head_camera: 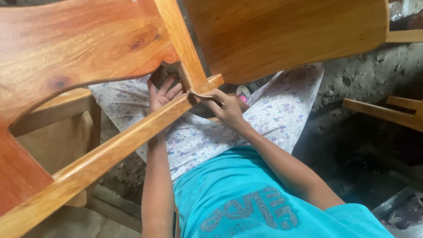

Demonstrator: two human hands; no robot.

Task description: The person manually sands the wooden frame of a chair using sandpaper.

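The right hand (pixel 227 110) pinches a folded scrap of sandpaper (pixel 203 95), pressed against the chair rail (pixel 110 152) at its joint with the upright post (pixel 183 48). At nine o'clock from it, the left hand (pixel 161 94) lies open, fingers spread behind the rail, apparently steadying the wooden chair (pixel 75 48) across the lap. More wooden pieces (pixel 387 112) lie at three o'clock on the floor (pixel 352 79).

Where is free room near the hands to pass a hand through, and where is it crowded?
An open gap lies between the long diagonal rail and the wide reddish board. The left hand already reaches there. Bare ground lies right of the lap, before the loose wooden pieces. It is crowded at the joint, where the right hand presses sandpaper.
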